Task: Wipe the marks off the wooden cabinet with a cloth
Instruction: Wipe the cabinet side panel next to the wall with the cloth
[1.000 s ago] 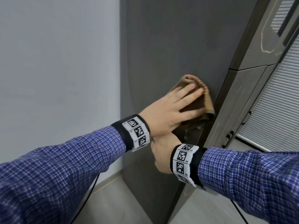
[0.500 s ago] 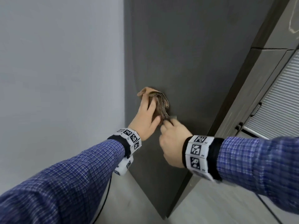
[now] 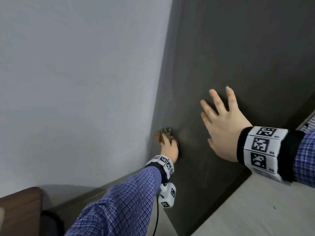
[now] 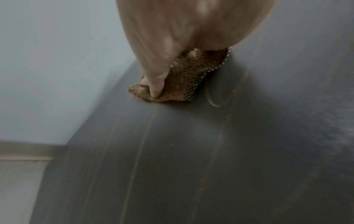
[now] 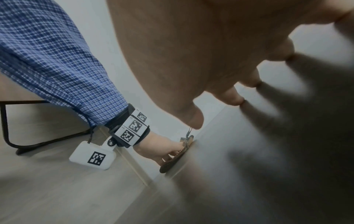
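The left hand [image 3: 169, 149] pressed the brown cloth [image 4: 182, 80] flat against the dark side panel of the wooden cabinet [image 3: 238, 57], low on the panel and close to its rear edge, where the panel met the pale wall [image 3: 76, 82]. Its fingers [image 4: 156, 84] lay straight and together on the cloth. The right hand [image 3: 223, 126] was higher and nearer to the front edge of the panel, well apart from the cloth, with its fingers [image 3: 231, 97] spread wide and holding nothing; the fingertips seemed to touch the panel. Between both hands, bare panel stayed free. Thin pale streaks [image 4: 138, 151] ran along the panel under the cloth. Below was a light floor [image 3: 255, 210], and a dark brown piece of furniture [image 3: 18, 208] stood at the lower left.
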`<state>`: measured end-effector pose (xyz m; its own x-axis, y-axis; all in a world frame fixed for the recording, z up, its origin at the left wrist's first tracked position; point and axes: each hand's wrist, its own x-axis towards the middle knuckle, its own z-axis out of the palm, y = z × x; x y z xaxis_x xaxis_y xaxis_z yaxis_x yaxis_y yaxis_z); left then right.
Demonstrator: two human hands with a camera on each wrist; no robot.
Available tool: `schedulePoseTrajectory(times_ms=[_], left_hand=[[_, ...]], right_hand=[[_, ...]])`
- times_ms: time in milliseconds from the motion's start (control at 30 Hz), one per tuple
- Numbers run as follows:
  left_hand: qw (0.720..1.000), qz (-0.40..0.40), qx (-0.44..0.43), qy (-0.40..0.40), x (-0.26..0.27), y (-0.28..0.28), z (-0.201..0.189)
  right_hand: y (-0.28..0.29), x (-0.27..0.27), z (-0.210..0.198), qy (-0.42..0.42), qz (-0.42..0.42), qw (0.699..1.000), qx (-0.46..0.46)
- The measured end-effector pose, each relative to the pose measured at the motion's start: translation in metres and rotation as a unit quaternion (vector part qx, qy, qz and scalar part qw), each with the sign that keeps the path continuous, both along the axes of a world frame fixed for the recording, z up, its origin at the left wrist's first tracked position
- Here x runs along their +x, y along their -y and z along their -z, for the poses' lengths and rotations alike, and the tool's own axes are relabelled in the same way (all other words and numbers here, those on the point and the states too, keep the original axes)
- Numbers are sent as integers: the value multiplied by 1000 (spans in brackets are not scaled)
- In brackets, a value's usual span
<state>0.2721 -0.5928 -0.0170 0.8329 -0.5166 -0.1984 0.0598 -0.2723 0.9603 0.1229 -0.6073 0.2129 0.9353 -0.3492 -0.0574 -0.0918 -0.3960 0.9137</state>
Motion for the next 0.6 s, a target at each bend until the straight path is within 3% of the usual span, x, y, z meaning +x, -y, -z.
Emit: schedulePoseTrajectory(times_ms=[67,200,267,367,433,500,533,600], left_hand=[[998,0,-48,33,-2,1,-19],[974,9,-142,173,13,7,-91],[966,9,-146,213,23,12,-92],[977,-53,-106,178,25,17,-21],[996,-62,-35,58,11,15,45],[997,-21,43,-57,-6,12,92],[995,-8,61,-78,-11,11,97],[998,-23,47,-33,-11,10,77]], right_hand=[[0,3,-1,1,3,1000,2],[-3,8,-6,-6,11,1000,12],[-1,7,-7,-8,3,1000,12],[3,2,-3,-3,-16,1000,5],[4,0,-1,-3,-13,1000,-5],[4,0,-1,-8,-5,1000,-15],[4,0,-2,-13,-2,1000,-20],[1,2,-4,-19,4,1000,-21]])
